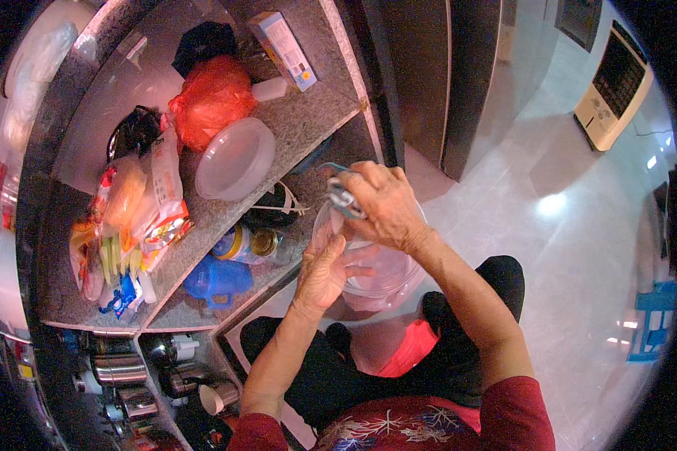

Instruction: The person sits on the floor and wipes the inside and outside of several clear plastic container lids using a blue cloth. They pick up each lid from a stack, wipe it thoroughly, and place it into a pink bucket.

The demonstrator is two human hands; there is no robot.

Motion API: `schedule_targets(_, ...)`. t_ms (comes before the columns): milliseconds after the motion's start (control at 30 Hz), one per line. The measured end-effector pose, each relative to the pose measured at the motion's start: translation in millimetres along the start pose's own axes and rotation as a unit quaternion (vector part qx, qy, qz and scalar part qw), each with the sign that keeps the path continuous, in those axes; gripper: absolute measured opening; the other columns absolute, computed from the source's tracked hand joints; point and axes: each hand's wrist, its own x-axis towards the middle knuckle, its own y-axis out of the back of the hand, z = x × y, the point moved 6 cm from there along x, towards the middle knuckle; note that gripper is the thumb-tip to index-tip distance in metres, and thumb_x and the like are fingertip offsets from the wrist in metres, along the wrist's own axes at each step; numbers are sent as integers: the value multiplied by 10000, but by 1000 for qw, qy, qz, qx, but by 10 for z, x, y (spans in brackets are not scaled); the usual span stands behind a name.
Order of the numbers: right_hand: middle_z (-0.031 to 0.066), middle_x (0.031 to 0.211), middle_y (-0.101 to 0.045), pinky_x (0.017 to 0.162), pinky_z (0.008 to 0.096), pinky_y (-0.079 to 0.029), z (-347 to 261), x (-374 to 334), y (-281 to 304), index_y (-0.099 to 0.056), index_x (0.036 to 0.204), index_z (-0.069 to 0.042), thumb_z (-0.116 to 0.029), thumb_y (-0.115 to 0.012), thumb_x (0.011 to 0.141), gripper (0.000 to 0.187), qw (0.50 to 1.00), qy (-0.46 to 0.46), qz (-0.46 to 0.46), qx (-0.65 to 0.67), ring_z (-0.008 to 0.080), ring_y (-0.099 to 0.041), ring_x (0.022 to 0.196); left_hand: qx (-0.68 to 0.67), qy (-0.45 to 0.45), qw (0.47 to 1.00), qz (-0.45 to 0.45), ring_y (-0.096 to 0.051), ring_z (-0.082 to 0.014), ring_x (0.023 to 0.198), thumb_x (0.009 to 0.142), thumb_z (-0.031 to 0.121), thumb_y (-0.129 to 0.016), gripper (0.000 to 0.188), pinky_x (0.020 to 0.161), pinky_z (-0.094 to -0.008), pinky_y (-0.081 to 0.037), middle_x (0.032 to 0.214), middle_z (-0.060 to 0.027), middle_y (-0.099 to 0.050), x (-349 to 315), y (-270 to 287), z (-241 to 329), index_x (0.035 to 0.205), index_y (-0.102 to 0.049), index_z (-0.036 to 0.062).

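Observation:
In front of my knees is a large clear plastic tub (387,282), round at the rim. My left hand (322,274) grips its near left side, with the fingers spread inside or behind the clear wall. At the tub's far edge my right hand (382,204) is closed around a crumpled grey-and-white cloth (341,197) with a teal edge. The cloth presses against the tub's rim near my left thumb. A translucent round lid or shallow bowl (235,159) lies on the stone shelf to the left.
On the shelf (301,120) stand a red plastic bag (217,101), a small box (284,51) and several food packets (132,210). Lower down are a blue plastic jug (217,281) and a jar (265,242). A cream air cooler (613,90) stands on the floor at the far right.

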Motion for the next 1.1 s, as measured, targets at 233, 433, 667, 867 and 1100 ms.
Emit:
schedule_targets(233, 77, 895, -659, 788, 341, -493, 626, -251, 33, -560, 1187, -62, -236, -710, 798, 451, 903, -205, 13, 377, 221, -627, 863, -84, -40, 996, -4, -646, -427, 951, 905, 195, -614, 438, 629, -510, -602, 1242, -188, -566, -26, 60, 166, 1309, -475, 98)
schedule_targets(433, -7, 883, -645, 742, 259, -486, 581, -401, 332, -625, 984, -46, -110, -735, 792, 230, 796, -312, 63, 515, 80, -582, 817, 136, -126, 961, 205, -619, -259, 983, 868, 245, -669, 482, 726, -390, -579, 1212, -122, -570, 56, 262, 322, 1277, -459, 99)
schedule_targets(667, 171, 1037, -641, 709, 367, -552, 9, -475, 204, -542, 1117, -15, -127, -741, 676, 497, 993, -9, 72, 98, 309, -662, 882, -156, 36, 984, 80, -561, -316, 1099, 893, 444, -583, 542, 866, -547, -497, 1301, -153, -508, 82, 40, 153, 1325, -416, 165)
schedule_targets(867, 194, 1068, -610, 747, 412, -530, -447, -701, -176, -504, 1228, -10, -136, -719, 711, 574, 975, 98, -91, 179, 368, -636, 911, -56, 28, 998, -2, -520, -429, 1163, 930, 192, -484, 707, 878, -537, -511, 1376, -227, -423, 118, -85, 186, 1488, -53, 250)
schedule_targets(1100, 205, 1217, -516, 873, 449, -456, 43, -384, 76, -454, 1273, -74, -272, -686, 783, 577, 971, -173, 22, 162, 371, -533, 1109, -153, 27, 987, -46, -451, -398, 1240, 972, 272, -456, 610, 896, -523, -516, 1475, -151, -324, 37, -106, 119, 1494, -141, 293)
